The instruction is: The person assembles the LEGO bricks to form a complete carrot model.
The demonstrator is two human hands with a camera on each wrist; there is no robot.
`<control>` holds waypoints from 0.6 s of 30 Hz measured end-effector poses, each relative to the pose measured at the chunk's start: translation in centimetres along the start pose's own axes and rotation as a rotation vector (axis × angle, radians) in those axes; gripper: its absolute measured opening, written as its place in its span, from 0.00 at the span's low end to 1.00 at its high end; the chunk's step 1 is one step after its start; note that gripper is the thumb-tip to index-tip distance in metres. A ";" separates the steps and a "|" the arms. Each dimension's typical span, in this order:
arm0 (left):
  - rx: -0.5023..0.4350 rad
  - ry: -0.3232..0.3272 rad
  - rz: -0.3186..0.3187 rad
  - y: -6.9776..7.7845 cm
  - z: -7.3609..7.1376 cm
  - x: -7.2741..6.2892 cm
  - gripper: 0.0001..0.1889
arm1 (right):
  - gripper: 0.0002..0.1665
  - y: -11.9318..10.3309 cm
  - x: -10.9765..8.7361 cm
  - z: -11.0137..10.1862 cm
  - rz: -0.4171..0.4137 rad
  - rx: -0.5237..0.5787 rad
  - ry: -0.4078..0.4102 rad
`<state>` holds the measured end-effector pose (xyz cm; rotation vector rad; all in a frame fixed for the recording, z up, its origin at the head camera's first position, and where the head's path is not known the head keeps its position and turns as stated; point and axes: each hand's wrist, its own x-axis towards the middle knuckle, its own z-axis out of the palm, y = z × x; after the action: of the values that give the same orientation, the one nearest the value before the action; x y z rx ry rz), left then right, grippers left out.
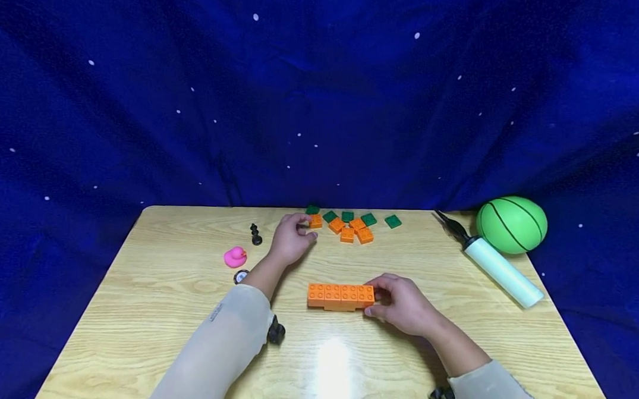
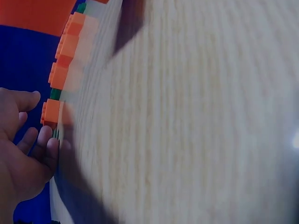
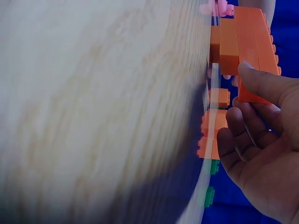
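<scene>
The right hand (image 1: 404, 305) pinches the right end of an orange brick assembly (image 1: 341, 294), thumb on the near side and fingers on the far side. This assembly lies to the left of the right hand and nearer the person than the left hand, its studs facing up. A long row forms its top, with narrower orange pieces stepped beneath the middle.

The left hand (image 1: 288, 241) reaches farther out over the desk (image 1: 132, 310), its thumb and fingers parted and loosely bent beside a single orange brick (image 1: 315, 221). The fingertips are so near this brick that I cannot tell whether they touch it.

Just to the right of the left hand, four more orange bricks (image 1: 347, 234) sit in a loose cluster. Five flat green bricks (image 1: 369, 219) are scattered around and behind the orange ones, beyond both hands.

To the left of the left hand stand a black chess piece (image 1: 256, 235) and, nearer the person, a pink duck (image 1: 235, 257). A round disc (image 1: 240, 276) lies by the left forearm, partly covered by it. Well to the right of the right hand and beyond it are a pump (image 1: 501, 270) with a pale blue barrel and a green ball (image 1: 512, 225).
</scene>
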<state>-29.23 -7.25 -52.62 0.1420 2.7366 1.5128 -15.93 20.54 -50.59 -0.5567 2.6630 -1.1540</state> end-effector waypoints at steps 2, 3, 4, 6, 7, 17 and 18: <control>0.019 0.001 0.000 -0.1 0.1 0.3 0.25 | 0.20 -0.1 -0.1 0.0 0.003 0.004 0.000; 0.026 -0.001 0.003 -0.1 0.1 0.5 0.26 | 0.20 -0.1 -0.1 0.0 0.004 0.005 0.000; 0.037 -0.003 0.006 -0.2 0.1 0.6 0.26 | 0.20 -0.1 -0.1 0.0 0.008 0.008 0.000; 0.048 -0.007 0.011 -0.3 0.1 0.9 0.28 | 0.20 -0.1 -0.1 0.1 0.009 0.010 0.001; 0.050 -0.008 0.013 -0.4 0.2 1.0 0.28 | 0.20 -0.1 -0.1 0.1 0.009 0.009 0.001; 0.063 -0.012 -0.003 -0.9 0.3 2.0 0.30 | 0.22 0.2 -0.1 0.2 -0.008 0.013 0.009; 0.063 -0.019 -0.008 -0.9 0.3 2.1 0.30 | 0.22 0.2 -0.1 0.2 -0.010 0.015 0.009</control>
<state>-31.34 -7.29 -53.45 0.1448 2.7670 1.4169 -15.85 20.58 -50.82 -0.5641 2.6604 -1.1807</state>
